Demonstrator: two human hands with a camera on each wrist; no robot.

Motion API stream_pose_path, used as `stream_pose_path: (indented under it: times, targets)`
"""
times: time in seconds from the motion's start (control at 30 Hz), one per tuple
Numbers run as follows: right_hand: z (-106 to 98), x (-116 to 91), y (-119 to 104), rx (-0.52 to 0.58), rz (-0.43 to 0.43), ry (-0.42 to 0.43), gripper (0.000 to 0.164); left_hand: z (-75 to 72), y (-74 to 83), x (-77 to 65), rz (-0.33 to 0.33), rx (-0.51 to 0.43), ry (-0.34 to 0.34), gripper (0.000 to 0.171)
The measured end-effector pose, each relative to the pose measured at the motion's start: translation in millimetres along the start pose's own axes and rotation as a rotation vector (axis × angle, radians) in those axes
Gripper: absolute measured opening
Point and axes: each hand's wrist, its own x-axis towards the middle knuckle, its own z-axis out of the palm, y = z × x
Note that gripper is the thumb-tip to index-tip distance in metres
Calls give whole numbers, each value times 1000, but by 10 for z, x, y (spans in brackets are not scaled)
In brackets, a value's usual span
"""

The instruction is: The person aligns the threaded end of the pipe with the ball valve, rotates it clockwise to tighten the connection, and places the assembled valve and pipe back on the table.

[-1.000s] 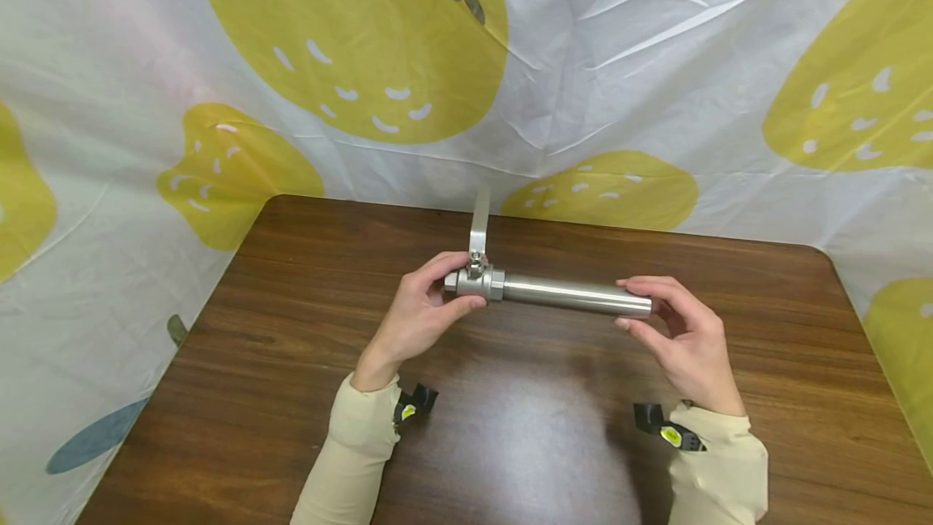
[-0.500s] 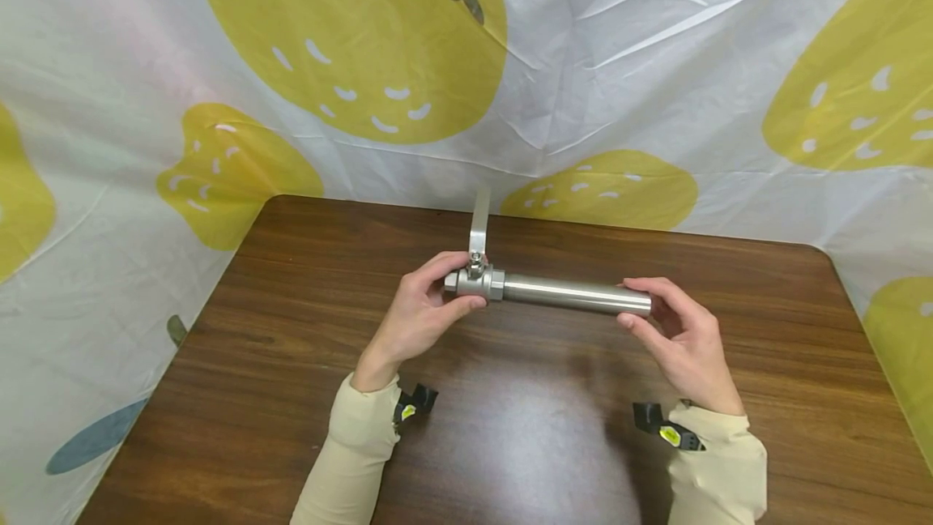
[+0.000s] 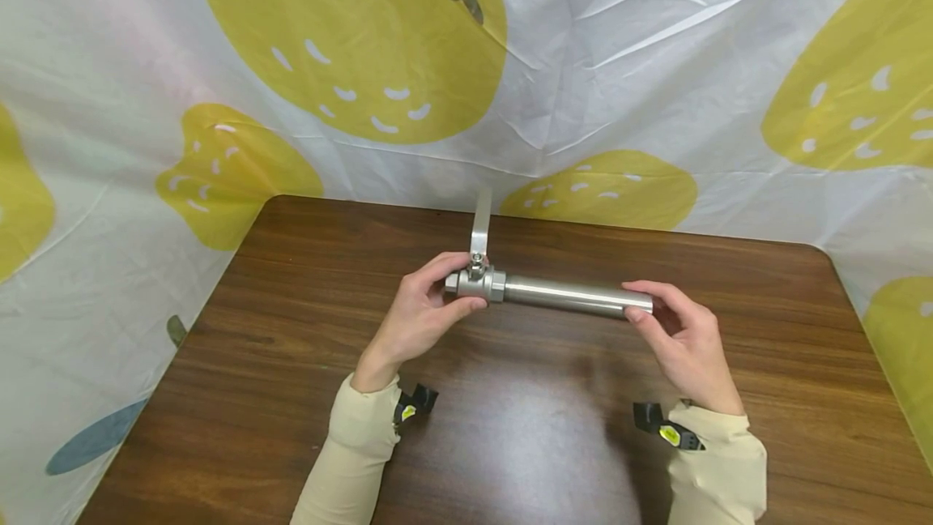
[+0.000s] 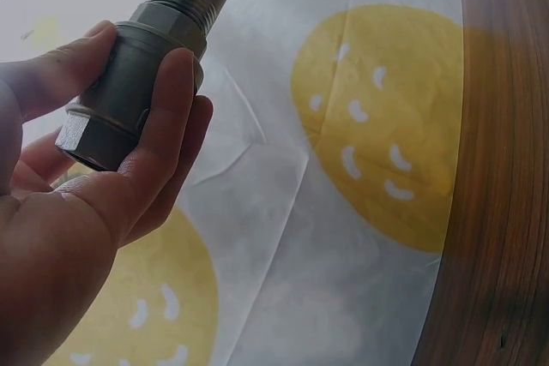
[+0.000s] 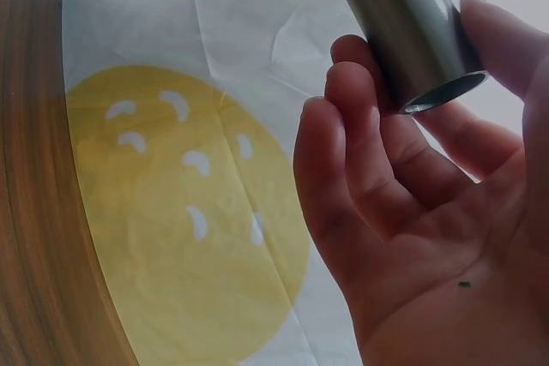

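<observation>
Above the table (image 3: 240, 363), I'm gripping the valve (image 3: 474, 285) with the left hand (image 3: 415, 316) and pinching the pipe (image 3: 561, 295) with the right hand (image 3: 691, 340), apparently supporting their joined length at both ends.

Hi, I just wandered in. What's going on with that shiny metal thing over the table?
A person is holding a metal valve and pipe over a wooden table. The left-hand grip holds the valve; the right-hand grip pinches the pipe near its open far end. The pipe's other end sits in the valve, with some thread showing there in the left wrist view. The valve's lever points away from the person, crosswise to the pipe.
</observation>
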Motion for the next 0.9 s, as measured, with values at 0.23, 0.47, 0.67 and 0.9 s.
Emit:
stream_pose_path:
  times: [0.23,0.47,0.67,0.9]
  targets:
    - [1,-3,24,-32,-4,16,31,1,-9,-1,1,13,6,46]
    - [34,7,29,50,17,0,43,-11,-2,5,-9,23,55,45]
    - [46,23,-66,90,8,0,57,-23,3,0,-2,21,58,45]
    - [55,51,-185,100,-85,23,49,-28,18,2,10,18,41,44]
